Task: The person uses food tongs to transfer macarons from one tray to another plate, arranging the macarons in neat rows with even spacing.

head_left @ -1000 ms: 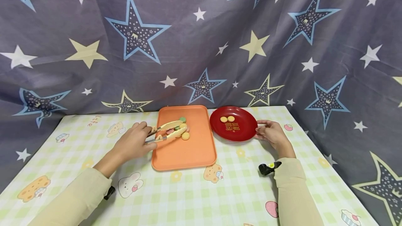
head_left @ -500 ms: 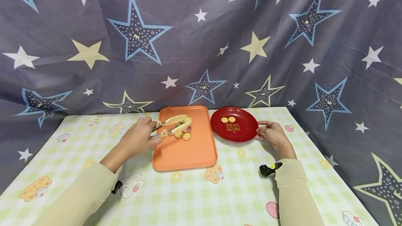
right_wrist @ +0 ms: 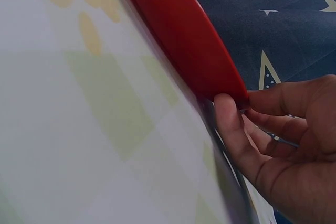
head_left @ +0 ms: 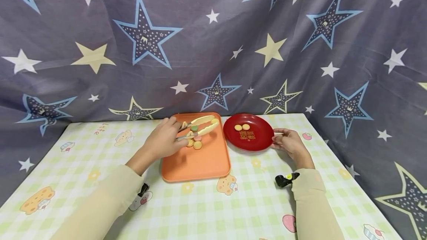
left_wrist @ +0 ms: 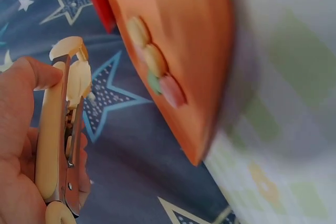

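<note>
Red plate (head_left: 261, 134) between right fingers (right_wrist: 278, 98)

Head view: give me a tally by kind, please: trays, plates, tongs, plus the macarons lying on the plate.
Orange tray: 1
Red plate: 1
Tongs: 1
Yellow macarons on the plate: 2
Total: 5

Over the left edge of an orange rectangular tray (head_left: 201, 164), the left hand (head_left: 163, 139) grips cream-tipped metal tongs (head_left: 202, 130), a small round yellow piece (head_left: 214, 121) between their tips near the tray's far right corner. The right hand (head_left: 289, 142) holds the right rim of a round red plate (head_left: 262, 132) bearing two yellow discs (head_left: 245, 127).
</note>
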The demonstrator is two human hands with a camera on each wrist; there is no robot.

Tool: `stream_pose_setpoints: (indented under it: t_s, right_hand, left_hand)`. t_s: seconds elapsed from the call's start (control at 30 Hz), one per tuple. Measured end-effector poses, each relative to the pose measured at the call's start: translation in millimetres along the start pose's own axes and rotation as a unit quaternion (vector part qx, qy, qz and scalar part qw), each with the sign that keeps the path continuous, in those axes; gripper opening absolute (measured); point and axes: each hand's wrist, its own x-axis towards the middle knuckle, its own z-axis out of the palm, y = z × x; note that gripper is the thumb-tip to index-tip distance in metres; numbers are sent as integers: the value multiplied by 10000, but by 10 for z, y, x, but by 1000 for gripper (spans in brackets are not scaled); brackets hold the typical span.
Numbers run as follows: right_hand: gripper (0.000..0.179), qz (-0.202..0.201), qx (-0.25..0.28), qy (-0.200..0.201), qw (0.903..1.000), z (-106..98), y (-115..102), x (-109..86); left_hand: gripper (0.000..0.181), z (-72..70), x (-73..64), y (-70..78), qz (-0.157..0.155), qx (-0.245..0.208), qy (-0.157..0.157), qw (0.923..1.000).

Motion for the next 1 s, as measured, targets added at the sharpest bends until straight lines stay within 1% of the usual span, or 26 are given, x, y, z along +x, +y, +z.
stream_pose_setpoints:
  t_s: [0.13,0.23,0.33,0.4,0.5,0.6,0.67,0.83,1.0]
  right_hand:
    - [54,25,-2,12,10000,-7,-6,-7]
    - [53,29,-24,39,10000,-21,-2,-9]
    - [53,17,-20,33,10000,-27,2,-12]
    - [53,14,-1,3,10000,-24,-1,-14]
    - [53,42,24,-4,10000,-16,-5,-15]
    - [53,45,23,21,10000,-13,-7,-11]
    - [52,33,30,42,10000,-11,-5,-6]
    - [52,-26,58,27,10000,-6,5,2]
    - [52,-35,63,43,10000,-6,10,0]
  left_hand:
    - [41,22,126,131,135,-19,34,9999]
    - [39,52,230,243,202,-34,43,9998]
    - [29,76,319,360,204,-119,-54,9997]
    - [27,98,367,433,213,-139,-81,9996]
    - [36,145,423,524,267,-159,-97,9995]
    - [49,202,481,606,328,-57,-134,9994]
    - [53,243,517,658,353,-48,-164,9992]
    - [45,361,583,771,399,39,-213,9990]
    - [39,499,651,866,521,129,-273,9982]
